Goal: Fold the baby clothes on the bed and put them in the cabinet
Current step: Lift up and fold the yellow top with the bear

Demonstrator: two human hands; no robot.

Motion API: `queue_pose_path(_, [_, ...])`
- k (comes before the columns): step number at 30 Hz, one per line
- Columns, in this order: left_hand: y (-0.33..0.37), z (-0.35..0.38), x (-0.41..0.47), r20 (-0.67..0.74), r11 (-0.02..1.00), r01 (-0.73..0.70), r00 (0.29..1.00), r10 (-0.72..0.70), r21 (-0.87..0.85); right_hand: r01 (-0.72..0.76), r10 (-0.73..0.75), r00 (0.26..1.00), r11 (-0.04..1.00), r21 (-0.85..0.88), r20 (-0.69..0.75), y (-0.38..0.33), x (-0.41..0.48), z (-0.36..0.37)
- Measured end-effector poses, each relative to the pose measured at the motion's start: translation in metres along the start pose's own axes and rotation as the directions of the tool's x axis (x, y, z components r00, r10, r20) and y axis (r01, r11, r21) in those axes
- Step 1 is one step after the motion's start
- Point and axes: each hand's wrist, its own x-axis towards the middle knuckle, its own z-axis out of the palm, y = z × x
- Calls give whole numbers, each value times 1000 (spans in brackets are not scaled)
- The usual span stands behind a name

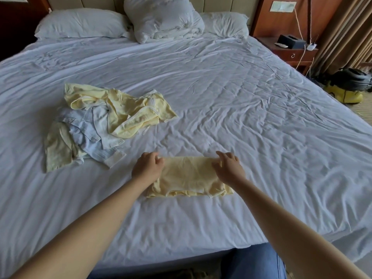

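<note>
A pale yellow baby garment (pixel 189 176) lies folded into a flat rectangle on the white bed sheet (pixel 251 121), near the bed's front edge. My left hand (pixel 148 167) pinches its far left corner with curled fingers. My right hand (pixel 229 167) grips its far right corner, fingers bent over the fold. To the left lies a loose pile of unfolded baby clothes (pixel 100 121), yellow, pale blue and white pieces tangled together. No cabinet is in view.
Two pillows (pixel 80 23) and a bunched duvet (pixel 161 19) lie at the headboard. A wooden nightstand (pixel 291 49) with a black box stands at the back right, with a yellow vacuum (pixel 348 87) on the floor beside the curtain.
</note>
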Motion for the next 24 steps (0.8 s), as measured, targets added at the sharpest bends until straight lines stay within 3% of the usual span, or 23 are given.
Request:
queue_pose_path(6, [-3, 4, 8, -30, 994, 39, 999, -43, -104, -147, 146, 989, 966, 211, 19, -8, 15, 1])
queue_pose_path(14, [19, 16, -16, -258, 939, 11, 960, -106, -344, -45, 182, 959, 856, 516, -218, -25, -8, 7])
queue_pose_path(19, [13, 8, -18, -299, 980, -11, 953, -49, -197, 7, 148, 952, 866, 500, -270, -25, -15, 7])
queue_pose_path(24, [6, 3, -10, -202, 993, 57, 976, -77, -101, -45, 148, 966, 902, 429, -211, -23, -8, 10])
